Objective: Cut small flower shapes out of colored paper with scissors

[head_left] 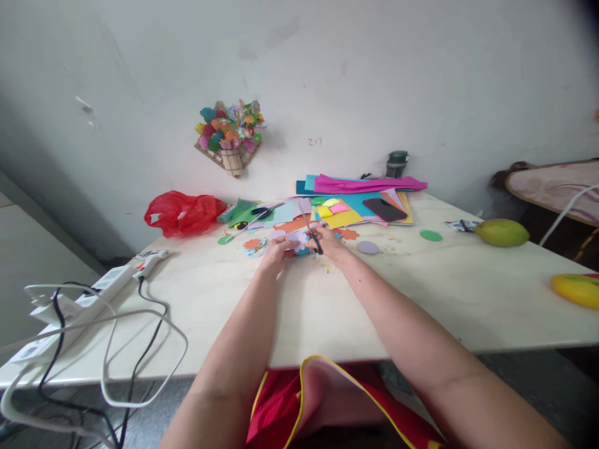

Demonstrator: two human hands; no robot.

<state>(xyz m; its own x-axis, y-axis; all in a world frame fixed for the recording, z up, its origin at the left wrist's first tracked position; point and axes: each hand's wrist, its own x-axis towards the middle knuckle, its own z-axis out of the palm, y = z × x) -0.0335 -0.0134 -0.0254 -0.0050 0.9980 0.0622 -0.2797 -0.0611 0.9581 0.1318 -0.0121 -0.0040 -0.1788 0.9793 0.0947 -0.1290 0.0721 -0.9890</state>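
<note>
Between the fingers of my left hand is a lilac paper flower with a scalloped edge. My right hand is closed around a pair of scissors with black handles; the blades point up and away from me. Both hands are close together over the table's middle. Around them lie cut paper pieces: an orange flower on the left, another orange flower just right of my right hand, and a lilac paper circle. Small paper scraps are scattered below the hands.
Coloured paper sheets and a dark phone lie at the back. A red plastic bag and a second pair of scissors sit left. A power strip with loose cables occupies the left edge. Mangoes lie right.
</note>
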